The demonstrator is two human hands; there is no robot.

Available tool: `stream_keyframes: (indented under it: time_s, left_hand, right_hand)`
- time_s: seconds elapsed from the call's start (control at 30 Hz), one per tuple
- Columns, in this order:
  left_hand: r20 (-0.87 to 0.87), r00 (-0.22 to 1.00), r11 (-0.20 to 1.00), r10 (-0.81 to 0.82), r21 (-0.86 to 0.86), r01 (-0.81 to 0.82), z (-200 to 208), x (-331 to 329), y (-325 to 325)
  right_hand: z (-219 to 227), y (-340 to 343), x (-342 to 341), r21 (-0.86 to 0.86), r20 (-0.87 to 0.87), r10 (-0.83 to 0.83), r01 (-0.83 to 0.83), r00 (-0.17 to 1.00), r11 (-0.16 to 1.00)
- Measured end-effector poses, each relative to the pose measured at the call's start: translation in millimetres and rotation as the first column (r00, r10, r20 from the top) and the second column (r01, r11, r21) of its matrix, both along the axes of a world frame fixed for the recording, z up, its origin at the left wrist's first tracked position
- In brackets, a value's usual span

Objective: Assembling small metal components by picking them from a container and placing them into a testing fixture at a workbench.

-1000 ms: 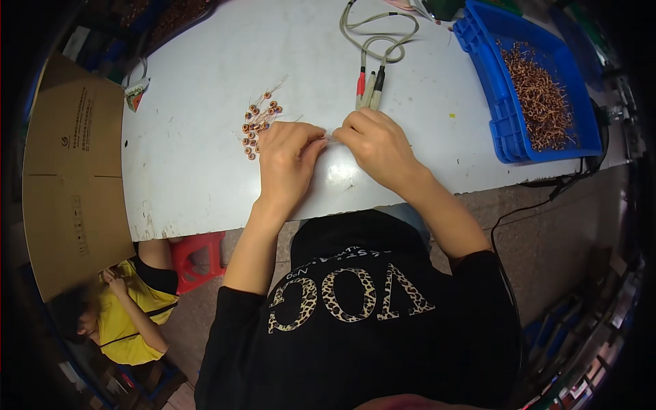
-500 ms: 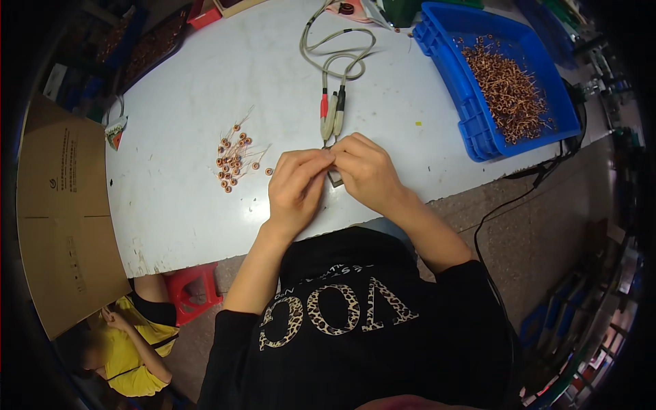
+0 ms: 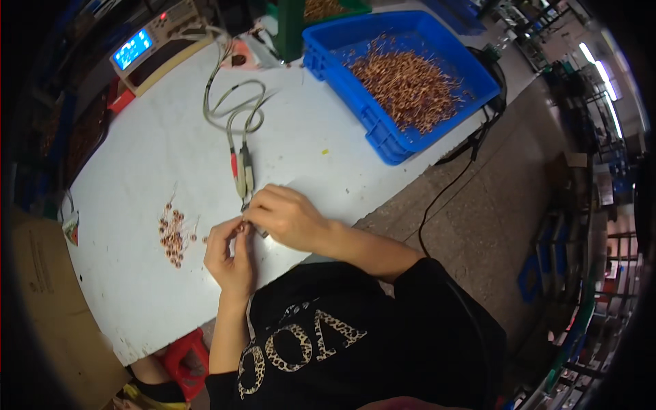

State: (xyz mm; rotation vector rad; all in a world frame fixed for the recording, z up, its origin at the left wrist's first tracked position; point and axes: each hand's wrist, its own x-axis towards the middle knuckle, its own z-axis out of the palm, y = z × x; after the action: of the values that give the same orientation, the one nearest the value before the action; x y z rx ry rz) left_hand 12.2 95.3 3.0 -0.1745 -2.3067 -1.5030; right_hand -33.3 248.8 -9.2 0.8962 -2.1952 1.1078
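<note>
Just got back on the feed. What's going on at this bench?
The person's left hand and right hand meet over the white table, fingertips together near the ends of the clips on a grey cable. Whatever they pinch is too small to make out. A loose cluster of small copper-coloured coils lies left of the hands, and a blue tray at the far right holds a heap of copper-coloured pieces.

One wide fisheye view looks steeply down from the person's head, close over the white flat table (image 3: 294, 130), facing across it.
</note>
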Motion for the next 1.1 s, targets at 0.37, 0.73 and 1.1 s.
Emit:
stream_keyframes:
  time_s: [0.37,0.73,1.1]
  left_hand:
    - [0.031,0.999,0.993,-0.011,-0.12,0.014,3.2,-13.2,-9.0]
    - [0.033,0.999,0.977,-0.04,-0.206,0.046,-13.2,-17.1,-10.7]
    - [0.079,0.99,0.993,-0.117,-0.025,0.119,0.7,-14.2,-13.0]
  right_hand:
    - [-5.6,3.0,-0.2,-0.233,0.323,0.013,0.066,0.946,0.97]
    - [-7.9,11.7,-1.5,-0.179,0.379,0.005,0.068,0.925,0.981]
    - [0.1,13.8,-1.2,-0.176,0.454,0.126,-0.05,0.882,0.983]
